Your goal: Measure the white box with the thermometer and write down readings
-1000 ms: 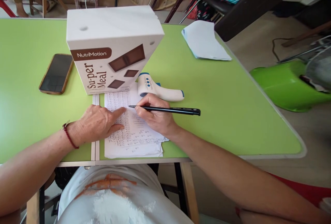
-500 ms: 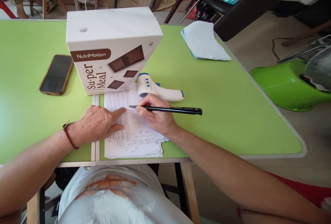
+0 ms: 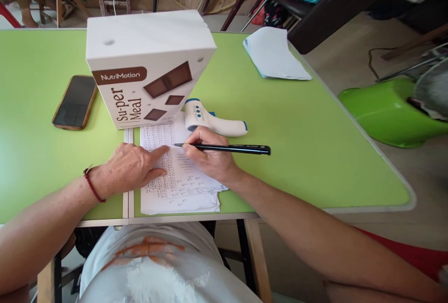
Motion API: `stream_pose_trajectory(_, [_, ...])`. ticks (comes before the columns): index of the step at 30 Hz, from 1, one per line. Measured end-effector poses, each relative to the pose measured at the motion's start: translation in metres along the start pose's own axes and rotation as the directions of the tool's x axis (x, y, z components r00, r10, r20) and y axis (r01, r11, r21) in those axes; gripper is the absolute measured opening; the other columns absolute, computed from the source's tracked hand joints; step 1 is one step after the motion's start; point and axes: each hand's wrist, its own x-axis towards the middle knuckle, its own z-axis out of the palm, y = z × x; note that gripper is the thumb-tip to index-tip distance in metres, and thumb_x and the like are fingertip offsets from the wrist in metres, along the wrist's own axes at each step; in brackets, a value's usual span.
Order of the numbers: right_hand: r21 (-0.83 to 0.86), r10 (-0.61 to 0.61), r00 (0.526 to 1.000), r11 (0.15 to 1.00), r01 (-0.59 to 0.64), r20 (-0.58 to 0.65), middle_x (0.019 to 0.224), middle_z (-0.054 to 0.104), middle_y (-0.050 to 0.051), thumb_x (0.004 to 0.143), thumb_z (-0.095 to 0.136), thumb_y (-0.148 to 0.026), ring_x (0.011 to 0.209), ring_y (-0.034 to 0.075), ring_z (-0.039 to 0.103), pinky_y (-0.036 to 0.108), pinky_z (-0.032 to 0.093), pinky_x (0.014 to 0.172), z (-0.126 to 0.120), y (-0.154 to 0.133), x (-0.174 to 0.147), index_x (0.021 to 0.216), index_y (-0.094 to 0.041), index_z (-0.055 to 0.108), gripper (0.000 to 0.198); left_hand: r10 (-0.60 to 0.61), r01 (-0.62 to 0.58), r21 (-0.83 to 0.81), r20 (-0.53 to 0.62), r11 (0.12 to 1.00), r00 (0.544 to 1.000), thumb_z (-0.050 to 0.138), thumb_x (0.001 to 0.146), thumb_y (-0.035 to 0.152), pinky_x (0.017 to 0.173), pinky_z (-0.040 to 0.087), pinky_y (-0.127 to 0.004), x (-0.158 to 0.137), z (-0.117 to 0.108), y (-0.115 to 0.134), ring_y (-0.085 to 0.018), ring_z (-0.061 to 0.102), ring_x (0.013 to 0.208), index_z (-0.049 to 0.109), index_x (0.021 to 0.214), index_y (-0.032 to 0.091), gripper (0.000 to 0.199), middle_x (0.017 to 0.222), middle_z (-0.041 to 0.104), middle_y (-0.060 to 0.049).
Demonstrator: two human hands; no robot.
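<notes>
A black pen (image 3: pixel 241 148) lies in the grip of my right hand (image 3: pixel 213 156), its tip at the written column on the paper. My left hand (image 3: pixel 131 168) rests on the left side of the sheets, index finger stretched out close to the pen tip and thumb apart. The stack of paper (image 3: pixel 182 204) carries dense rows of small handwriting on its left part and sparser marks on the right and below. Just beyond my right hand lies a white and blue infrared thermometer (image 3: pixel 224 126). Behind the paper stands a white NutriMotion box (image 3: pixel 150 37), covering the sheets' far edge.
A phone (image 3: pixel 75 102) lies left of the box on the green table (image 3: pixel 297 154). Folded white paper (image 3: pixel 278 53) sits at the far right edge. A bright green stool-like plastic object (image 3: pixel 388 114) stands on the floor to the right. Part of a person's leg (image 3: pixel 26 4) shows at far left.
Both hands and the pen keep nearly the same pose on the paper. The whole view has shifted very slightly.
</notes>
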Motion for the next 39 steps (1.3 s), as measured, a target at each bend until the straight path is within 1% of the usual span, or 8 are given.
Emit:
stream_pose_trajectory(6, [-0.032,0.0,1.0,0.999,0.0,-0.009,0.057,0.051,-0.006,0.078,0.057,-0.019,0.048,0.01,0.041,0.025,0.035,0.046,0.0006,0.0003,-0.0004,0.068,-0.024,0.049,0.013,-0.003,0.003,-0.001,0.013,1.0,1.0,0.052,0.105,0.048,0.047,0.024,-0.03,-0.0002,-0.0003,-0.0002,-0.024,0.07,0.059,0.051,0.145,0.016,0.052,0.075,0.076,-0.005])
stream_pose_trajectory(13, [-0.039,0.001,1.0,0.999,-0.002,-0.029,0.056,0.051,-0.006,0.078,0.057,-0.02,0.047,0.01,0.041,0.025,0.034,0.045,0.0011,-0.0004,0.0002,0.068,-0.025,0.048,0.014,0.027,-0.027,-0.005,-0.05,1.0,0.998,0.052,0.105,0.048,0.048,0.026,-0.029,-0.0016,0.0032,-0.0028,-0.022,0.069,0.058,0.05,0.143,0.015,0.051,0.073,0.075,-0.005])
stream_pose_trajectory(18, [-0.036,-0.001,1.0,0.999,0.0,-0.021,0.056,0.049,-0.007,0.077,0.056,-0.018,0.047,0.009,0.04,0.025,0.035,0.046,0.0013,-0.0031,0.0008,0.067,-0.024,0.048,0.014,0.008,-0.008,0.0,-0.013,1.0,1.0,0.053,0.105,0.049,0.048,0.025,-0.03,-0.0003,0.0012,-0.0012,-0.024,0.069,0.059,0.051,0.145,0.015,0.052,0.073,0.075,-0.005])
stream_pose_trajectory(23, [-0.033,0.001,1.0,0.999,-0.002,-0.013,0.056,0.05,-0.007,0.076,0.056,-0.018,0.047,0.01,0.04,0.026,0.035,0.046,0.0003,-0.0025,0.0003,0.067,-0.025,0.047,0.015,0.009,-0.009,0.002,-0.004,1.0,1.0,0.052,0.105,0.048,0.047,0.024,-0.03,0.0002,-0.0012,-0.0006,-0.024,0.07,0.059,0.051,0.144,0.015,0.051,0.074,0.075,-0.005])
stream_pose_trajectory(28, [-0.019,0.029,0.997,0.999,-0.03,-0.069,0.055,0.052,-0.006,0.077,0.056,-0.02,0.048,0.01,0.044,0.026,0.036,0.047,0.0011,-0.0007,-0.0016,0.066,-0.024,0.049,0.013,0.015,-0.015,0.013,0.001,1.0,1.0,0.052,0.105,0.048,0.047,0.024,-0.031,-0.0011,-0.0012,-0.0013,-0.024,0.07,0.06,0.051,0.144,0.014,0.051,0.072,0.074,-0.004])
stream_pose_trajectory(31, [-0.032,0.046,0.996,0.998,-0.049,-0.072,0.056,0.052,-0.005,0.077,0.056,-0.021,0.049,0.011,0.045,0.027,0.037,0.048,0.0017,-0.0002,-0.0021,0.067,-0.025,0.049,0.013,0.015,-0.015,0.005,-0.012,1.0,1.0,0.052,0.105,0.048,0.048,0.026,-0.03,-0.0009,-0.0005,-0.0017,-0.023,0.07,0.06,0.05,0.144,0.014,0.052,0.072,0.074,-0.005])
stream_pose_trajectory(37, [-0.045,0.013,0.999,0.999,-0.015,-0.044,0.056,0.05,-0.007,0.077,0.056,-0.018,0.047,0.01,0.041,0.026,0.036,0.047,0.001,-0.0012,-0.0008,0.067,-0.025,0.047,0.014,-0.005,0.006,-0.008,0.038,1.0,0.999,0.054,0.105,0.047,0.048,0.027,-0.03,0.0002,-0.0022,-0.0003,-0.025,0.071,0.063,0.05,0.146,0.016,0.052,0.077,0.076,-0.006])
stream_pose_trajectory(39, [-0.046,0.002,0.999,0.999,-0.004,-0.043,0.055,0.049,-0.007,0.077,0.055,-0.018,0.047,0.01,0.039,0.025,0.034,0.046,0.0009,-0.0021,-0.0002,0.067,-0.025,0.047,0.015,-0.002,0.002,-0.008,0.033,1.0,0.999,0.054,0.105,0.047,0.048,0.026,-0.03,-0.0002,-0.0024,-0.0005,-0.025,0.071,0.062,0.05,0.146,0.016,0.052,0.077,0.076,-0.005])
